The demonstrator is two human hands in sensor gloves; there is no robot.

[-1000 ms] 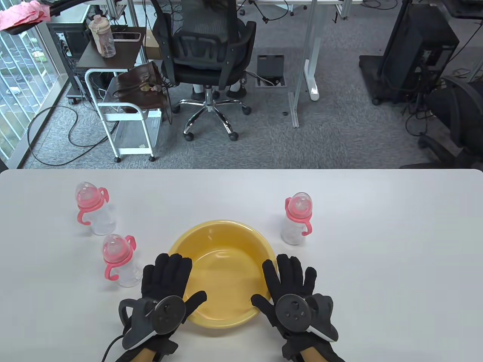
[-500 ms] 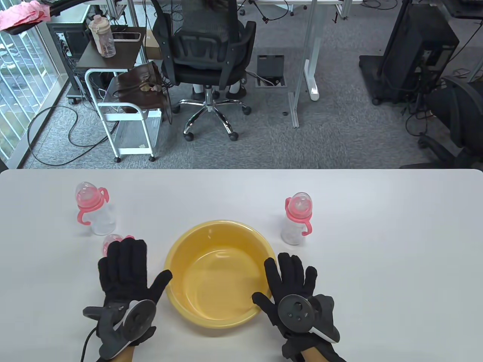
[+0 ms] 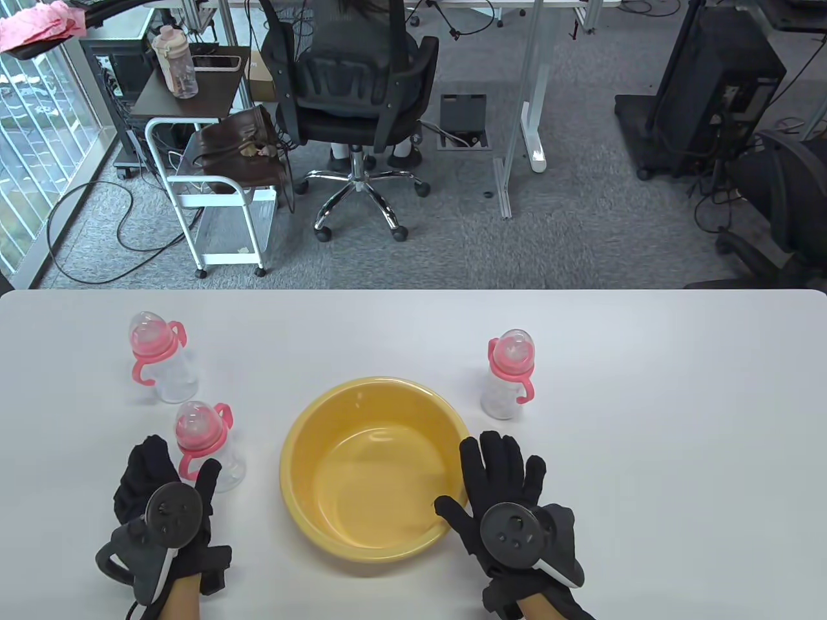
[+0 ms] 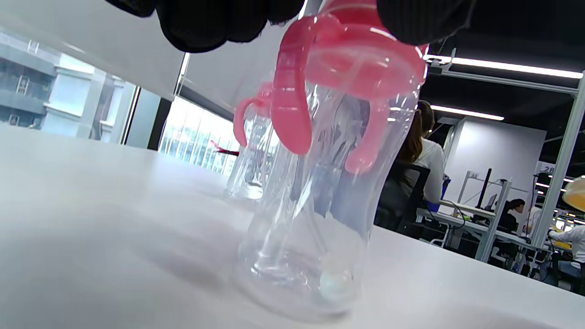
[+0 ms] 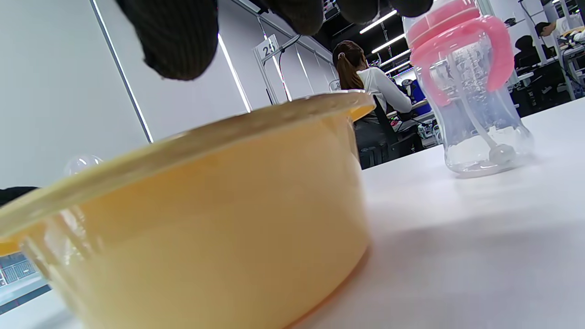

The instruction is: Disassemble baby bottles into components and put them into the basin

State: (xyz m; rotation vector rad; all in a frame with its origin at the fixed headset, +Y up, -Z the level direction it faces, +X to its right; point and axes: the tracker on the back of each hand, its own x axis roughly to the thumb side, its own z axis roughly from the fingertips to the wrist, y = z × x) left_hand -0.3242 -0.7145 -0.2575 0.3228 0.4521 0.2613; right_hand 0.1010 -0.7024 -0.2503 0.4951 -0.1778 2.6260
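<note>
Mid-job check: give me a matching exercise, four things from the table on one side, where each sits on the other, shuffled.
Things:
1. basin
2. near left bottle
3. right bottle
4. right hand

Places:
A. alone on the table, beyond the right hand
B. flat at the basin's right rim
C. middle of the table, between the hands
D. just in front of the left hand

Pairs: 1-C, 2-D, 3-A, 4-B
</note>
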